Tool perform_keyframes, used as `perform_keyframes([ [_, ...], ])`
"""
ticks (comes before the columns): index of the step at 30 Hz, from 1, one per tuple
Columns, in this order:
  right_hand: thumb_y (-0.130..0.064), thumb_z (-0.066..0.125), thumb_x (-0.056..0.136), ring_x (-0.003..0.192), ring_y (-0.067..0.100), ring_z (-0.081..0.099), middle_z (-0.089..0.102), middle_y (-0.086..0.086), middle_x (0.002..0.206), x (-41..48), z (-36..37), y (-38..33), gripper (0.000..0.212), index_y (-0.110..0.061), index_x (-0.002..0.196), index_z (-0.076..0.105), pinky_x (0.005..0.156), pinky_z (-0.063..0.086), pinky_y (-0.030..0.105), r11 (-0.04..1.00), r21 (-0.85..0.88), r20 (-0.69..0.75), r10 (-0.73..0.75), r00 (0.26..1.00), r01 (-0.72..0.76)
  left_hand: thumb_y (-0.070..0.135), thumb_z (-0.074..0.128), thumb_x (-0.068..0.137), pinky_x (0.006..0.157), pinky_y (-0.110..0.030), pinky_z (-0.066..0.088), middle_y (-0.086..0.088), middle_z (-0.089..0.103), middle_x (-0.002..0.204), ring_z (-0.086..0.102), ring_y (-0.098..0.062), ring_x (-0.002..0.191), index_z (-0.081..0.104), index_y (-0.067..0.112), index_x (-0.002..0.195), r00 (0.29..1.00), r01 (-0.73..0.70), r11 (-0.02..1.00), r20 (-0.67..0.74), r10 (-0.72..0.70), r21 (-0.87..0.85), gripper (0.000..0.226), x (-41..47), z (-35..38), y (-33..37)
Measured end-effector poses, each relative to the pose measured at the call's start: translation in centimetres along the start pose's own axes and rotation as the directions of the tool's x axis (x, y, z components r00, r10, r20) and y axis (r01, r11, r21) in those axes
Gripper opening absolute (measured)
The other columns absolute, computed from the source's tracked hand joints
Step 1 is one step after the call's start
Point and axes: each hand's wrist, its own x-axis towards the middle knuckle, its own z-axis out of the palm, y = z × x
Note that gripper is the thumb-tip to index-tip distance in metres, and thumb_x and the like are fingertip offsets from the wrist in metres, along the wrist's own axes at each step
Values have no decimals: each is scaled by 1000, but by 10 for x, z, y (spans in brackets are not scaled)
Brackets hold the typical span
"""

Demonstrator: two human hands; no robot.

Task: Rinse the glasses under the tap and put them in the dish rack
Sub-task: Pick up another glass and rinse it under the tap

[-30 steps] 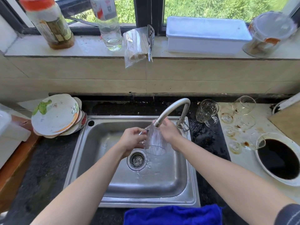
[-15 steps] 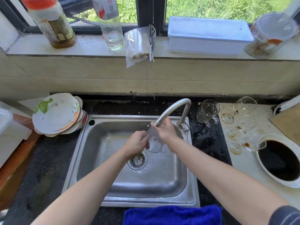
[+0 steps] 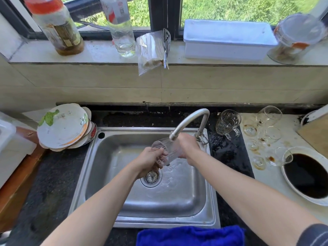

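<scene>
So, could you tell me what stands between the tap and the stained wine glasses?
A patterned glass mug stands there on the black counter, in the head view.

In the middle of the frame, the left grip and the right grip are holding a clear glass, tilted under the spout of the tap. Water is running into the sink near the drain. At middle left, a stack of dirty plates is sitting on the dark surface. At middle right, a glass mug is standing beside several stained glasses. A blue cloth is lying at the bottom edge.
</scene>
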Motion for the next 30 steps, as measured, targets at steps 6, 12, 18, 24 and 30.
perform_keyframes([
  [6, -29, 53, 91, 78, 21, 60, 65, 6, 93, 2, 1, -9, 28, -11, 109, 65, 70, 53, 37, 980, -200, -35, -5, 999, -2, 2, 51, 85, 55, -26, 47, -5, 65, 68, 58, -18, 55, 55, 14, 65, 950, -203, 701, -36, 310, 683, 23, 2, -7, 25],
  [12, -51, 48, 92, 116, 24, 50, 51, 2, 130, -16, 24, 17, 26, -28, 102, 57, 101, 41, 43, 801, -474, -54, -441, 896, 366, 5, 44, 98, 41, -20, 40, -12, 60, 60, 53, -13, 39, 60, 7, 75, 984, -108, 961, -113, 141, 256, 28, 5, -2, 13],
  [18, -48, 38, 96, 95, 17, 50, 61, -2, 116, -6, 0, 11, 36, -24, 115, 58, 72, 39, 31, 933, -298, -110, -241, 964, 199, 3, 45, 97, 39, -17, 33, -4, 59, 48, 48, -11, 36, 58, 5, 76, 996, -19, 999, -93, 15, -44, 25, 0, 5, 4],
  [24, -35, 43, 99, 68, 8, 52, 62, 0, 101, -4, 8, 3, 21, -24, 88, 58, 57, 41, 22, 991, -128, 26, -37, 999, 40, 12, 56, 93, 39, -20, 34, -16, 67, 67, 52, -15, 40, 59, 7, 87, 996, 62, 985, 56, -72, 159, 9, -7, -1, 8],
  [30, -47, 50, 94, 79, 16, 56, 64, -3, 98, -10, 9, 9, 31, -25, 112, 62, 65, 46, 30, 935, -340, 79, -76, 994, 99, 14, 44, 96, 33, -18, 34, -16, 66, 63, 54, -24, 39, 58, 6, 77, 985, -43, 855, -119, 122, 517, 25, 2, -2, 12],
])
